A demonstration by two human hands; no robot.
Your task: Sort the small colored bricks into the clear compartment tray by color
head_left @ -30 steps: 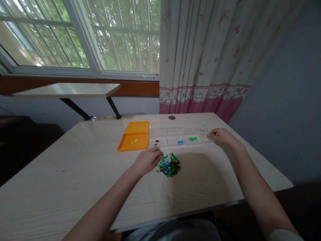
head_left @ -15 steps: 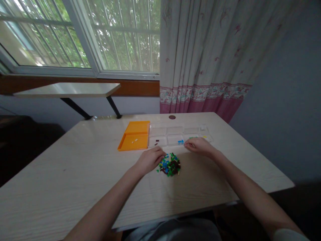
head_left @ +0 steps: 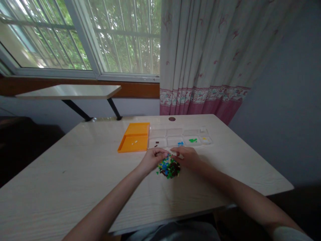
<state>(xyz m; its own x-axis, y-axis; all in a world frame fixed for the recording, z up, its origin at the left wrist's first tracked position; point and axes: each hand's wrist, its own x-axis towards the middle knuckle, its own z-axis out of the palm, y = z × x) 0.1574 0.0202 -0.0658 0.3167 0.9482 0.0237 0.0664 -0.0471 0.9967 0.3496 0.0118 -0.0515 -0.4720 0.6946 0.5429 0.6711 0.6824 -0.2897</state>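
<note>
A heap of small toy building bricks (head_left: 171, 169) in green, blue, brown, yellow and white lies on the table. At its upper left edge is my left hand (head_left: 152, 159), thumb and fingertips drawn together; whatever they pinch is too small to make out. My right hand (head_left: 187, 156) reaches over the heap's upper right side, index finger and thumb apart, with nothing visible between them. Just behind, a clear compartment tray (head_left: 167, 136) holds sorted pieces: brown bricks (head_left: 156, 143), blue bricks (head_left: 180, 143), green bricks (head_left: 193, 140) and yellow bricks (head_left: 204, 138) in separate front compartments.
Left of the clear tray sits an open orange case (head_left: 136, 129) with a few white bricks (head_left: 134, 142) in it. A raised shelf (head_left: 72, 90) on black legs stands at the table's back left. The wooden table (head_left: 100, 187) ends near my lap.
My right hand has moved from the clear tray's front edge down and left to the heap, its fingers now spread. Green pieces in the tray are uncovered. The left hand stays by the heap.
</note>
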